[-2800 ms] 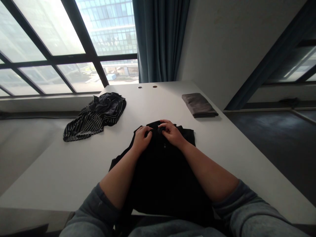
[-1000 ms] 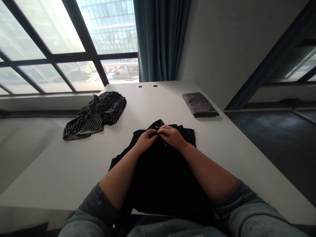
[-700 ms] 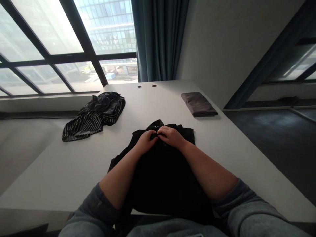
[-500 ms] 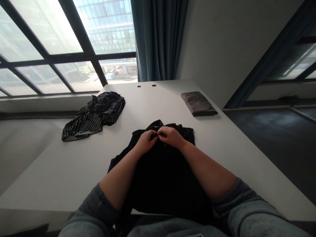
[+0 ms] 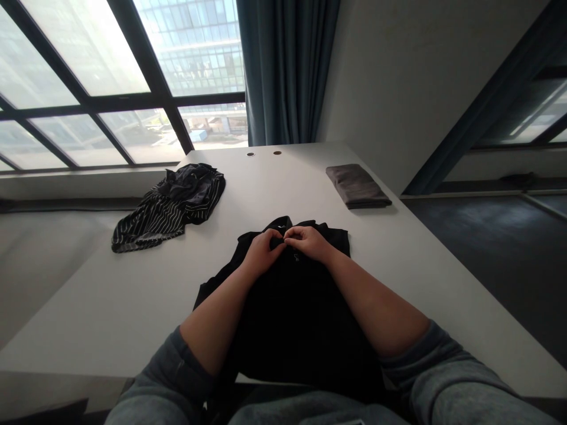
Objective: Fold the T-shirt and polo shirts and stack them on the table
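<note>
The left hand (image 5: 263, 252) and right hand (image 5: 308, 243) are pinching close together on the top edge of the black garment (image 5: 292, 330), where a slipping grip risks bunching the cloth.

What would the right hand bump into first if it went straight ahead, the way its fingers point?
Probably the left hand. The right hand's fingers point across toward it, over the top of the black garment. The two hands look very close, but depth is hard to judge from this view.
</note>
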Demonstrator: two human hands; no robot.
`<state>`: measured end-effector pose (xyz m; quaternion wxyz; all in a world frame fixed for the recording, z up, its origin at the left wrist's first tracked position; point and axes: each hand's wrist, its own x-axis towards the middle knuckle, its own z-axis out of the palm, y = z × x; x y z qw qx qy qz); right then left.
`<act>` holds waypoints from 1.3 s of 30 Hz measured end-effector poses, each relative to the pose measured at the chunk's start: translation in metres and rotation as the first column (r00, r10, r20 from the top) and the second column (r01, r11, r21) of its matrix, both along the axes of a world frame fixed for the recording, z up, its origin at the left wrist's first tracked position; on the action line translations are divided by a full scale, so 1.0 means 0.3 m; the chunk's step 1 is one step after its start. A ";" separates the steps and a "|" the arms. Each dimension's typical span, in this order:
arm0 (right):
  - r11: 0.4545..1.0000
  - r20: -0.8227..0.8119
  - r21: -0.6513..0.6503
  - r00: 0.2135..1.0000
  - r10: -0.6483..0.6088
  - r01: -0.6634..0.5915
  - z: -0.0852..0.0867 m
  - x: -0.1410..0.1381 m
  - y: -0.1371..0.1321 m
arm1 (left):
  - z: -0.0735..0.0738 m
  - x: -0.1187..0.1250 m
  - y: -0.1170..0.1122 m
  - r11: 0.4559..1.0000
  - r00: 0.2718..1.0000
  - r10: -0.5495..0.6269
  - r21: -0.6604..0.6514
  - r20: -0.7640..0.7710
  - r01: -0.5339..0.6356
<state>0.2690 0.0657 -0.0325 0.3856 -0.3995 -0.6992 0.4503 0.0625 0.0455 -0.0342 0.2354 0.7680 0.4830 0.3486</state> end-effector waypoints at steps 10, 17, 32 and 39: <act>0.999 -0.037 -0.029 0.999 0.020 -0.021 -0.002 -0.005 -0.004 | -0.013 0.001 0.007 1.000 1.000 0.004 0.024 0.007 -0.005; 0.997 -0.123 0.078 0.992 -0.012 0.022 -0.014 -0.016 -0.005 | -0.008 -0.001 0.005 0.999 0.998 -0.035 0.003 0.050 0.035; 0.989 -0.288 0.065 0.951 -0.109 0.133 -0.018 -0.071 -0.017 | 0.003 0.000 -0.006 0.955 0.992 0.065 0.295 -0.109 -0.030; 0.977 -0.509 -0.212 0.849 -0.143 0.037 -0.021 -0.083 -0.019 | 0.047 0.000 -0.012 0.945 0.979 0.008 0.322 -0.202 0.058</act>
